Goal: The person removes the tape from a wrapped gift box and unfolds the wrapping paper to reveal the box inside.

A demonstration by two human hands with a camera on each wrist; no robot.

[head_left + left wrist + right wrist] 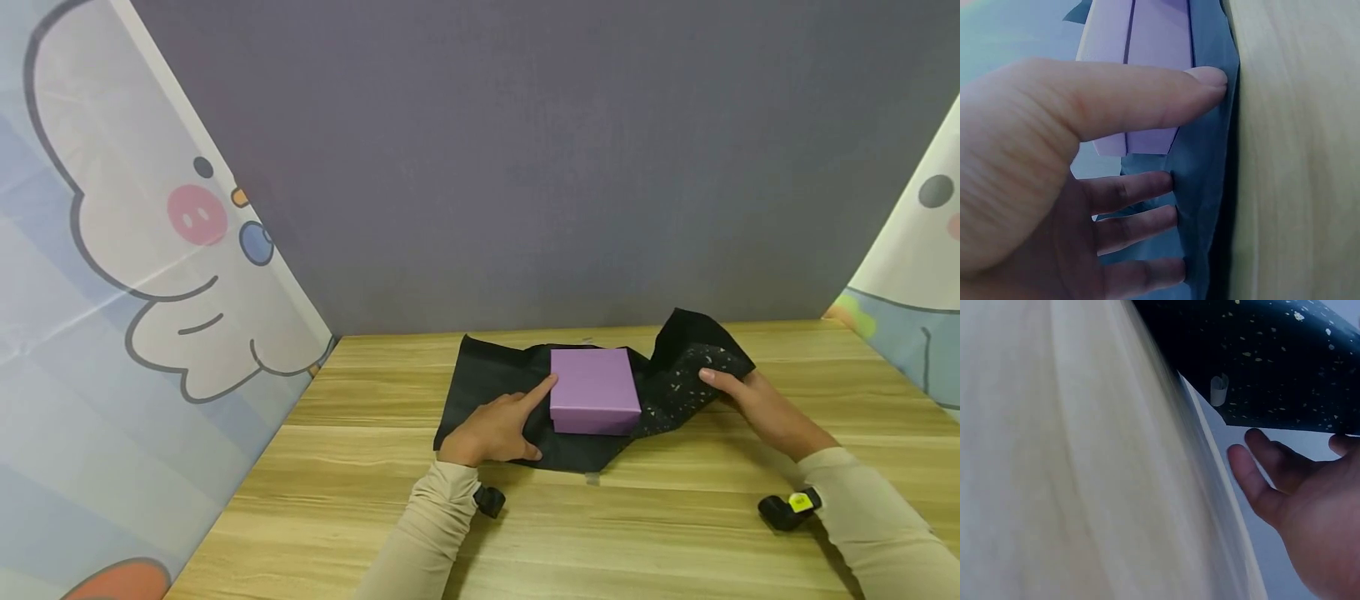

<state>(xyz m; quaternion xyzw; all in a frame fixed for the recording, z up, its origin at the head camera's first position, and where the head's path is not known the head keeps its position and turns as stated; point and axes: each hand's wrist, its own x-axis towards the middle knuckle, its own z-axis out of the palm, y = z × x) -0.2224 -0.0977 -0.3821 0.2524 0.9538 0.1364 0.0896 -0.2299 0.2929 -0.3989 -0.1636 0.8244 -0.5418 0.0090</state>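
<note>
A purple lidded box (595, 382) sits on a sheet of black wrapping paper (483, 379). The paper's right end is lifted and bent, showing a side with light flecks. My left hand (495, 429) lies spread at the box's left, index fingertip against the box's side. In the left wrist view the thumb (1141, 97) reaches across the paper near its edge, and the other fingers rest on the paper. My right hand (761, 408) holds the raised end, thumb over the flecked side. In the right wrist view a small curled clear strip (1218, 390) sticks to the paper.
The wood-grain table (337, 492) extends around the paper. A grey panel (525, 167) rises along its back edge. Cartoon-printed sheets (105, 350) flank it at left and right. Dark wrist-worn devices (783, 512) sit at both sleeves.
</note>
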